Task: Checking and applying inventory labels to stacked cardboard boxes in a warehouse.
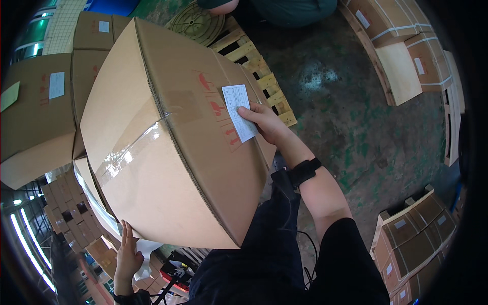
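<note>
A large brown cardboard box (203, 168) fills the middle, with clear tape across its near face and red handling marks on its right side. My right hand (267, 122) is closed at a white printed label (235, 114) on that side. Its thumb lies over the label, while the other fingers are curled and partly hidden. My left hand (128, 254) is open at the box's lower left edge, with straight fingers up against the cardboard. A white strip (146, 256) hangs just beside that hand.
More labelled boxes (38, 89) stand against the left side. A wooden pallet (259, 66) lies beyond the box, with a round yellowish reel (198, 23) and another person (295, 10) nearby. Strapped boxes (424, 61) are on the right, and another loaded pallet (414, 239) sits lower right.
</note>
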### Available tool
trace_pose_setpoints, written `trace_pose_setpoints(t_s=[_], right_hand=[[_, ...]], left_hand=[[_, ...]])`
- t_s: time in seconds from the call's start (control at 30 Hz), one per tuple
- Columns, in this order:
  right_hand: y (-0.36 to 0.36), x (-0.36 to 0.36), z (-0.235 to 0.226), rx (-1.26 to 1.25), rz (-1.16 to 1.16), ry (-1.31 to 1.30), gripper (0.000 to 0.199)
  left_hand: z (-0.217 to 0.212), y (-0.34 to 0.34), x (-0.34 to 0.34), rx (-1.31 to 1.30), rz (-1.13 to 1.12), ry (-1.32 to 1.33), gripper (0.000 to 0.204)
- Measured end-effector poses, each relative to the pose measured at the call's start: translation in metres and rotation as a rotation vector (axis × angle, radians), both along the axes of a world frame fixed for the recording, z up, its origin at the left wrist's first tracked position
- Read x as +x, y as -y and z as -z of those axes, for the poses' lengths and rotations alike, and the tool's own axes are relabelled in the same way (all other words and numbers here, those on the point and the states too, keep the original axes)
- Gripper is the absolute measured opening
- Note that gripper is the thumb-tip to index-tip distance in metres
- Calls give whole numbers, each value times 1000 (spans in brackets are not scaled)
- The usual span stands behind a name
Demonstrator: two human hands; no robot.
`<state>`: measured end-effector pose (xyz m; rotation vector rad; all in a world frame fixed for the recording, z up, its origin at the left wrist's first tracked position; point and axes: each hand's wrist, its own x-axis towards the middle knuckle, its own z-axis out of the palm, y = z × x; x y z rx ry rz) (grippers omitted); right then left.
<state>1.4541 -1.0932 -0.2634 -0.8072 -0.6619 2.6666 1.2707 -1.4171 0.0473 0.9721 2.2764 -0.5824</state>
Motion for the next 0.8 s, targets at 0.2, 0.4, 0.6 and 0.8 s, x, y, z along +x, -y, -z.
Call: trace_pose_setpoints(t_s=[0.2,0.4,0.6,0.8], right_hand=[[-4,-3,-12,336,-116,158,55],[10,-12,-35,1158,-115,673,67],[42,25,-106,723,-236,291,57],[142,72,-206,791,316,211,53]], left_hand=[[-2,-4,4,29,-229,56,90],[0,21,-13,216,-88,81,89],[5,56,-34,510,-141,186,85],[20,97,-51,702,-649,324,77]])
